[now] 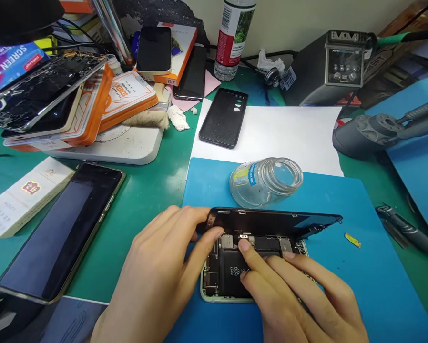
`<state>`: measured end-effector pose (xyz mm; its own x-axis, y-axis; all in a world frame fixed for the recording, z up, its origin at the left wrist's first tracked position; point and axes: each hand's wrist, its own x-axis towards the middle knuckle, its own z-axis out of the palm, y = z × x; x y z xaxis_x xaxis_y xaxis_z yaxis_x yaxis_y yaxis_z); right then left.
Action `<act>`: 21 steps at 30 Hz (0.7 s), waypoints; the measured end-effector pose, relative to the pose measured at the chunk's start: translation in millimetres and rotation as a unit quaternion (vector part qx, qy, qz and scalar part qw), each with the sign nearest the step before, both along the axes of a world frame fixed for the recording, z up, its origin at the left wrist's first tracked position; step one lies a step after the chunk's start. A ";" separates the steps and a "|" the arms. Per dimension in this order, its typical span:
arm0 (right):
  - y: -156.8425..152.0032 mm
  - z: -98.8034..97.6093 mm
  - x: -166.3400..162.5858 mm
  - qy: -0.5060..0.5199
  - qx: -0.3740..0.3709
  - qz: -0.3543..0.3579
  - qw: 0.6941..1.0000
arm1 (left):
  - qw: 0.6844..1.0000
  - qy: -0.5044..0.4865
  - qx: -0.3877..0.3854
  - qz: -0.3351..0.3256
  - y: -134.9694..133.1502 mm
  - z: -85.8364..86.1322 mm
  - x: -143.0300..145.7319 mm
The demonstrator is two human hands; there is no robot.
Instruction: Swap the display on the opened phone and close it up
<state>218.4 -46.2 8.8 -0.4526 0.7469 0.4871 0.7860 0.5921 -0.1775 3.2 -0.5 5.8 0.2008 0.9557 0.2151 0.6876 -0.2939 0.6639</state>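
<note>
An opened phone body (pixel 231 274) lies on the blue mat, its black battery and inner parts exposed. Along its far side the phone screen (pixel 267 221) stands tilted up, inner face toward me. My left hand (pixel 164 262) pinches the screen's left end between thumb and fingers. Inside the body, the index fingertip of my right hand (pixel 300 290) presses near a small connector by the screen's lower edge. Its other fingers rest over the battery and the right part of the body, hiding much of it.
Just behind the phone, a clear glass jar (pixel 264 183) stands tilted on the mat (pixel 342 209). A black phone case (pixel 224 116) lies on white paper. At left are another phone (pixel 64 228), a cigarette box (pixel 26 195) and stacked boxes (pixel 128 93); a plastic bottle (pixel 233 40) stands behind.
</note>
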 end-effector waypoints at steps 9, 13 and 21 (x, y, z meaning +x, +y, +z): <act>-3.9 -1.1 2.0 0.057 0.008 -0.036 0.998 | 1.000 -0.015 -0.013 0.010 -2.8 -1.0 -2.1; -1.5 0.0 0.3 0.071 -0.007 -0.015 0.997 | 1.000 -0.020 -0.017 0.011 -3.3 -0.6 -2.5; -22.2 10.0 55.7 0.093 0.031 -0.066 0.993 | 0.997 -0.019 -0.068 0.019 -2.7 5.7 -1.8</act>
<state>274.0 -68.4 18.8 -0.2513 0.7598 0.5997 0.8141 0.5011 -0.2937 1.4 -3.2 11.5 0.1587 0.9831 0.0908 0.6694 -0.1747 0.7220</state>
